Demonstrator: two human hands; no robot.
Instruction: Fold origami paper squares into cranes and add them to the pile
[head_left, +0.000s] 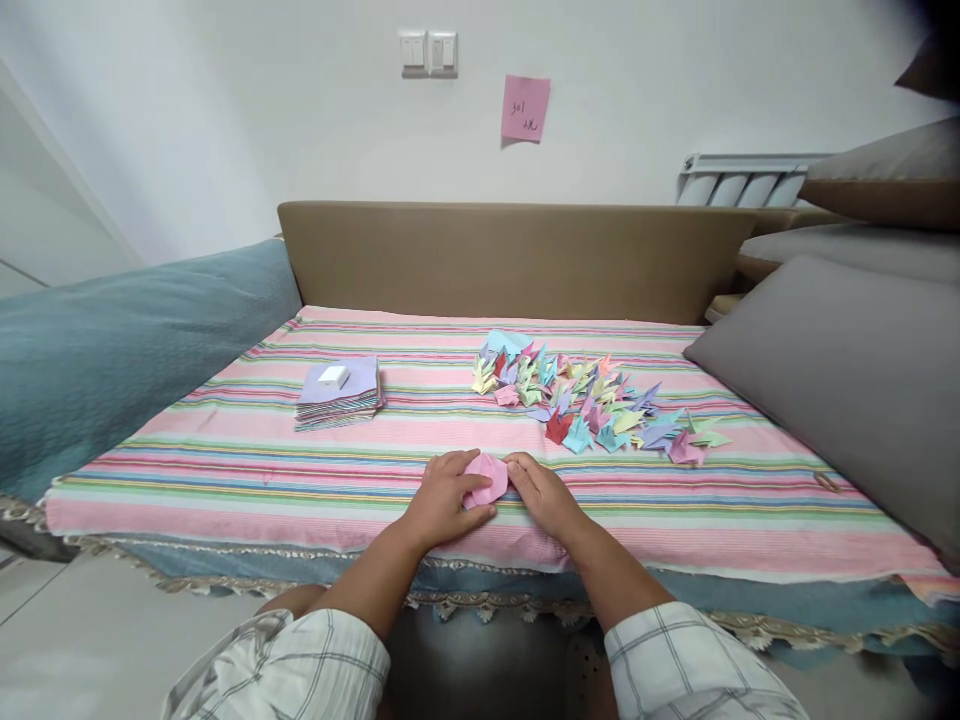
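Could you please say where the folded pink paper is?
In the head view, the folded pink paper is below centre, between the left hand and right hand, in front of the paper cranes.

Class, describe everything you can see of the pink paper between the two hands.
The pink paper is small and plain, thin-looking, with an angular outline and faint crease lines, so it appears partly folded. It lies roughly flat over the striped cloth, towards the cloth's front edge. The left hand covers part of its left side, while the right hand touches its right edge. Its underside and full outline are hidden.
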